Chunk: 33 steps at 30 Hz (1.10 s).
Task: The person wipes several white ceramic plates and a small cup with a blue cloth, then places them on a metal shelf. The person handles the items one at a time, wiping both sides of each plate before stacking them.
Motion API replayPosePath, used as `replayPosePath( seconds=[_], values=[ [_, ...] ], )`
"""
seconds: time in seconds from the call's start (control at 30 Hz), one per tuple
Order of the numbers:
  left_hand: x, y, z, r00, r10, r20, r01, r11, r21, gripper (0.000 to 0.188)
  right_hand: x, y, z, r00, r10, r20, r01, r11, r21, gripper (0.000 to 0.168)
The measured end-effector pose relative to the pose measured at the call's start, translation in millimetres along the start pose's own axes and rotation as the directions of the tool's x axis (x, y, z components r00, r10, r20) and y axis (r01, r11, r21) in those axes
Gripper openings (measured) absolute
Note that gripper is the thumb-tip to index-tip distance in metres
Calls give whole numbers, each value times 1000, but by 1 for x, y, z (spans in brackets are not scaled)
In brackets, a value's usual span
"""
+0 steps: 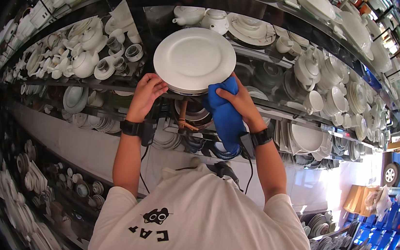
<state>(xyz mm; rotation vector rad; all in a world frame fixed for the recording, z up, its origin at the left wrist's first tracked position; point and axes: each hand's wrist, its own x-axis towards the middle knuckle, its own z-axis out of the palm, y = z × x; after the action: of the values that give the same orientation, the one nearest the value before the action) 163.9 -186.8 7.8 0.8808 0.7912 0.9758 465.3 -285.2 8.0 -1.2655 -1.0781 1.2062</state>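
Note:
A stack of white round plates (195,60) is at the front edge of the shelf before me. The top plate has a broad rim and a bare face. My left hand (148,90) holds the stack's near left edge with its fingers curled at the rim. My right hand (237,98) grips a blue cloth (224,116) against the near right edge. The cloth's long end hangs down below the hand. I cannot tell whether the shelf bears the stack's weight. Behind the stack stand white teapots (214,20) and a large patterned plate (252,30).
Dark shelves (145,91) surround me, crowded with teapots (85,63), glass-like cups (120,65), white cups (313,102) and plate stacks (356,97). Below hangs a brown wooden handle (183,114) tied with cord. Cardboard boxes (358,199) stand at the right, by a bright opening.

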Motion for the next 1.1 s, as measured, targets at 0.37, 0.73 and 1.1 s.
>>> replayPosePath(
  seconds=[0.37,0.73,1.1],
  values=[
    [-4,-7,10,991,97,-90,-100,995,-24,6,-4,1,-15,996,49,-71,-60,983,-174,92],
    [-67,-35,13,975,-185,-121,207,957,201,10,-29,2,-157,732,-511,-451,-201,471,-859,94],
    [-75,-70,59,947,-313,-66,320,925,203,11,32,73,-177,847,-416,-331,-264,213,-941,86]
  ],
)
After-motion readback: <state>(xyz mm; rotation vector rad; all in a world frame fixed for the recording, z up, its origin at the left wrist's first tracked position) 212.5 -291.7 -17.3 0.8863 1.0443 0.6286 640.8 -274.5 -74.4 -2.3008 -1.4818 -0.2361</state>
